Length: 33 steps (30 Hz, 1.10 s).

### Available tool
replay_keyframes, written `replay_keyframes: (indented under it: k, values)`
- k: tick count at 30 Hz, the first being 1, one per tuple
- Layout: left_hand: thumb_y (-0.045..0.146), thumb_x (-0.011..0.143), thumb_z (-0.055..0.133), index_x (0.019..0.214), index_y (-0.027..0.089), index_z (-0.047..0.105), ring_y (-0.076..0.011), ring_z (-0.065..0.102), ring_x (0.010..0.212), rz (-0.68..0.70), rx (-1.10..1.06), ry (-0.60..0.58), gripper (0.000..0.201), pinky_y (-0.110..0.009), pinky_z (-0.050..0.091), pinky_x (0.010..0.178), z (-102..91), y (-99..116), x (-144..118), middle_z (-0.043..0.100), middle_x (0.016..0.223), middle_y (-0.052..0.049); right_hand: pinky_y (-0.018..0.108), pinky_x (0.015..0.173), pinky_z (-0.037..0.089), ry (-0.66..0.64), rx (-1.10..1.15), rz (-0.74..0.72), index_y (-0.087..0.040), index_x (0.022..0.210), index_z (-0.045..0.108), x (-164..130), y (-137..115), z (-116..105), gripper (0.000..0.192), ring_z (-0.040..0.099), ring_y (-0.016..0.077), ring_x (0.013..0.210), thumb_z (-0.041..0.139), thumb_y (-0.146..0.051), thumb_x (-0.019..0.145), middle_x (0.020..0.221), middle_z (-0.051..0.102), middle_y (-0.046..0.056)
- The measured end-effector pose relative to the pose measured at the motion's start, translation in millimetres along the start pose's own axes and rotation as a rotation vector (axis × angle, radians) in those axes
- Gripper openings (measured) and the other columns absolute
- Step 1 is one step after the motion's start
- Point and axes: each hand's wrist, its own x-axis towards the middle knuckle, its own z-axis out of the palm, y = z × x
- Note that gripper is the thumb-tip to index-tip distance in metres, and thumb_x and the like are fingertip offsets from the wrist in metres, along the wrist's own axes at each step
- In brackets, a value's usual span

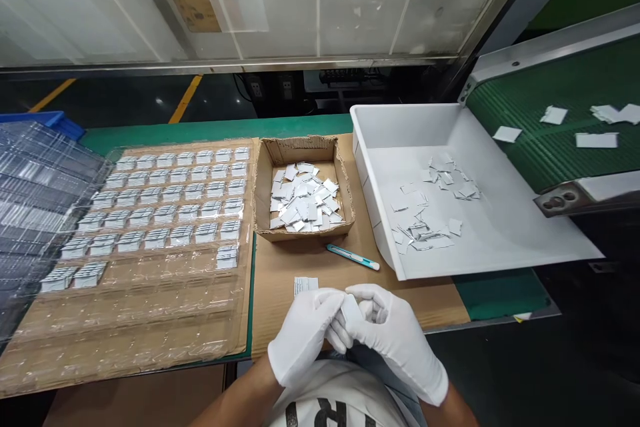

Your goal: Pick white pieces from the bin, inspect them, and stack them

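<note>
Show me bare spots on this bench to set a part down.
Bare cardboard between the small box and the gloved hands, left and right, beside the pen. The clear tray's near rows are unfilled. The white bin's right floor is bare. The tray's far rows and the box are crowded.

The left hand (305, 334) and the right hand (395, 337) each wear a plain white glove of thin, smooth fabric that fits closely over the fingers and ends at the wrist in a slightly loose cuff, beyond which the forearms are bare with no sleeve showing. Low in the view, the person's chest is covered by a light grey or off-white shirt (335, 400) printed with large dark block letters. Those letters are cut off by the bottom edge, so the word cannot be read, though one looks like an R.
</note>
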Motion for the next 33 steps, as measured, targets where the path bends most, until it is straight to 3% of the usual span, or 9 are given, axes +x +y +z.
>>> replay_keyframes:
  k: [5,9,12,15,18,20,26,33]
  values:
    - [0.05,0.082,0.058,0.064,0.013,0.068,-0.011,0.058,0.047,-0.019,0.066,0.043,0.043,-0.02,0.047,0.048,4.6,-6,-6,0.065,0.055,-0.004,0.025,0.06,0.044,0.082,-0.131,-0.143,-0.017,0.081,0.068,6,0,5,0.015,0.055,0.0142,0.064,0.066,-0.031,0.077,0.072,0.065,0.0]
    - [0.062,0.067,0.07,0.064,0.011,0.069,-0.0128,0.062,0.049,-0.119,-0.051,0.086,0.051,-0.021,0.049,0.048,6.3,-12,-3,0.068,0.059,-0.007,0.025,0.056,0.043,0.164,-0.172,-0.185,-0.018,0.069,0.063,15,2,8,0.024,0.054,0.0136,0.056,0.058,-0.035,0.086,0.059,0.06,-0.001]
    - [0.066,0.054,0.077,0.065,0.01,0.071,-0.0135,0.062,0.05,-0.144,-0.141,0.168,0.058,-0.021,0.049,0.046,4.4,-15,3,0.069,0.058,-0.008,0.026,0.06,0.048,0.196,-0.186,-0.242,-0.018,0.086,0.069,15,9,6,0.029,0.06,0.0154,0.06,0.051,-0.04,0.091,0.066,0.066,0.001]
    - [0.064,0.056,0.078,0.071,0.008,0.074,-0.0129,0.062,0.051,-0.105,-0.175,0.235,0.058,-0.02,0.049,0.046,1.9,-19,6,0.07,0.061,-0.008,0.028,0.069,0.054,0.228,-0.278,-0.373,-0.02,0.106,0.068,9,18,2,0.032,0.068,0.0194,0.074,0.068,-0.038,0.079,0.083,0.073,0.003]
    - [0.059,0.061,0.078,0.077,0.007,0.076,-0.013,0.064,0.055,-0.103,-0.206,0.236,0.055,-0.019,0.05,0.048,1.7,-20,4,0.074,0.07,-0.011,0.029,0.077,0.054,0.276,-0.371,-0.461,-0.024,0.1,0.071,4,24,1,0.032,0.07,0.0211,0.083,0.079,-0.028,0.069,0.094,0.076,0.004]
    - [0.056,0.065,0.077,0.081,0.007,0.076,-0.0138,0.066,0.059,-0.126,-0.242,0.224,0.051,-0.018,0.05,0.051,2.5,-21,2,0.075,0.074,-0.013,0.029,0.075,0.054,0.282,-0.326,-0.437,-0.024,0.097,0.073,2,24,1,0.024,0.07,0.0194,0.078,0.077,-0.027,0.074,0.089,0.077,0.002]
    - [0.05,0.071,0.076,0.086,0.007,0.076,-0.0127,0.065,0.057,-0.142,-0.329,0.162,0.045,-0.017,0.048,0.049,2.2,-23,-2,0.075,0.071,-0.013,0.03,0.068,0.055,0.217,-0.009,-0.171,-0.019,0.096,0.074,4,11,4,0.034,0.07,0.0205,0.071,0.081,-0.032,0.065,0.08,0.077,0.004]
    - [0.051,0.058,0.084,0.077,0.007,0.076,-0.0115,0.061,0.049,-0.183,-0.456,0.155,0.048,-0.016,0.043,0.043,1.5,-21,-4,0.071,0.06,-0.009,0.031,0.065,0.054,0.213,0.101,-0.042,-0.017,0.087,0.075,2,0,8,0.037,0.068,0.0213,0.068,0.086,-0.029,0.054,0.073,0.076,0.004]
